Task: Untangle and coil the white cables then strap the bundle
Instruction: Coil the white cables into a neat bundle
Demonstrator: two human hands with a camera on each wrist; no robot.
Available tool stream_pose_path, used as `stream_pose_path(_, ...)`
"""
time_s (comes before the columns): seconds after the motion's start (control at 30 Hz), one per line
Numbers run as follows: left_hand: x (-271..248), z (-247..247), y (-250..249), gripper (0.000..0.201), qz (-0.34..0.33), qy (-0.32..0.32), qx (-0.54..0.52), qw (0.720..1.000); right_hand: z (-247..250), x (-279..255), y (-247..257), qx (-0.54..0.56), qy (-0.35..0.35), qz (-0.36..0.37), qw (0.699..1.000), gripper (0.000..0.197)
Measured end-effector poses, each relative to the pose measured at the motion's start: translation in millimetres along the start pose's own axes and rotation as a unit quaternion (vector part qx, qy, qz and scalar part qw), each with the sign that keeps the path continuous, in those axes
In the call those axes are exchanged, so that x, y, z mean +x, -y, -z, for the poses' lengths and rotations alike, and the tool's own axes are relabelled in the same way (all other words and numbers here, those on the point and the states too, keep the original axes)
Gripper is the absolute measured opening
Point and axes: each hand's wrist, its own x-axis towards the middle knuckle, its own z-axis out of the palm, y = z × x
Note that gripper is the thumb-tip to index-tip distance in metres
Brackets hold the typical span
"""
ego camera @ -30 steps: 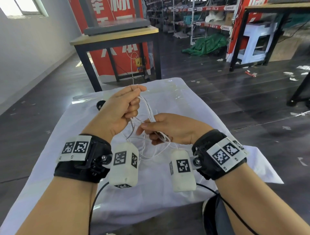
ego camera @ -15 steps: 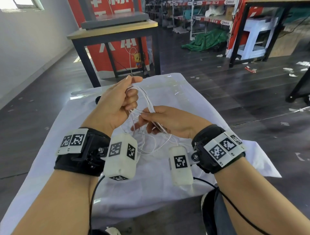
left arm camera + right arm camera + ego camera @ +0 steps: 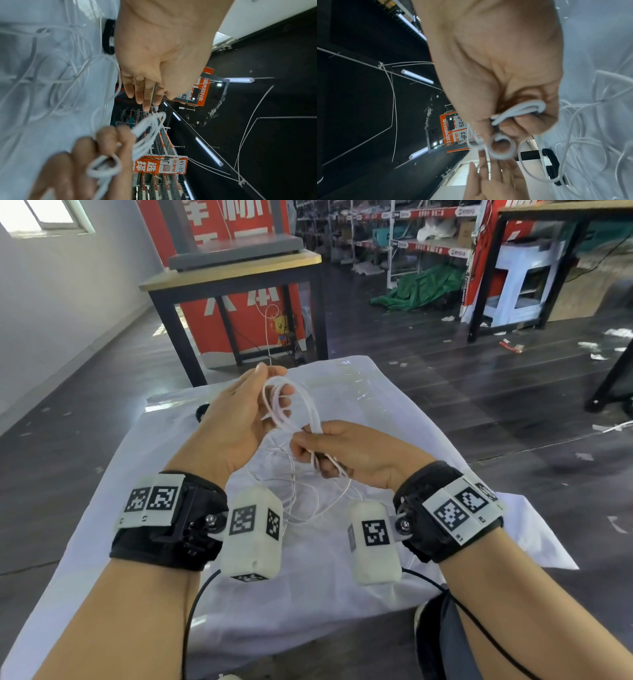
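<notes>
Thin white cables are partly gathered into a small coil [image 3: 297, 409] held above the table. My right hand [image 3: 310, 444] pinches the coil's lower end between thumb and curled fingers; in the right wrist view the looped strands [image 3: 521, 109] run through that grip. To the coil's left is my left hand [image 3: 272, 393], fingers straight, their tips at the coil's upper loops and gripping nothing. The left wrist view shows those straight fingers [image 3: 143, 94] just short of the coil [image 3: 150, 129]. The remaining cable lies in loose tangled loops [image 3: 301, 501] on the white cloth below. A black strap [image 3: 202, 412] lies beyond my left hand.
The white cloth [image 3: 342, 583] covers a small table with dark floor all round it. A wooden-topped table with black legs [image 3: 236, 272] stands just beyond the far edge. Shelving and a green tarp [image 3: 424, 289] are farther back on the right.
My left hand's fingers were curled round the cable loops; now they are straightened and have let go. The right hand keeps its pinch on the coil, which stands a little higher.
</notes>
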Motion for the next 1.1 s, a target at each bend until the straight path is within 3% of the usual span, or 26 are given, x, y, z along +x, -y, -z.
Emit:
stream_pose_path(0.1, 6, 10, 2, 0.024, -0.035, -0.015, 0.075, 0.996, 6, 4, 1, 0.154, -0.091, 0.018, 0.984, 0.029)
stream_pose_path(0.27, -2, -4, 14, 0.036, -0.054, 0.118, 0.254, 0.958, 7, 7, 3, 0.348, -0.151, 0.049, 0.924, 0.028)
stream_pose_path(0.37, -4, -12, 22, 0.029, -0.064, 0.139, 0.277, 0.949, 8, 7, 5, 0.409, -0.186, 0.051, 0.892, 0.026)
stream_pose_path(0.47, -4, -11, 22, 0.018, -0.08, 0.121, 0.308, 0.94, 10, 7, 4, 0.436, -0.195, 0.065, 0.876, 0.029)
stream_pose_path(0.63, -6, -10, 21, 0.021, -0.097, 0.105, 0.377, 0.915, 13, 7, 4, 0.412, -0.246, 0.07, 0.875, 0.03)
stream_pose_path(0.87, -12, 1, 10, 0.019, -0.037, 0.139, 0.355, 0.924, 27, 7, -4, 0.439, -0.341, 0.063, 0.829, 0.032)
stream_pose_path(0.97, -11, 3, 8, 0.021, -0.002, 0.137, 0.339, 0.931, 26, 7, -5, 0.416, -0.368, 0.046, 0.831, 0.029)
stream_pose_path(1.1, -13, -2, 10, 0.023, 0.024, 0.17, 0.411, 0.895, 22, 9, -8, 0.389, -0.383, 0.024, 0.837, 0.025)
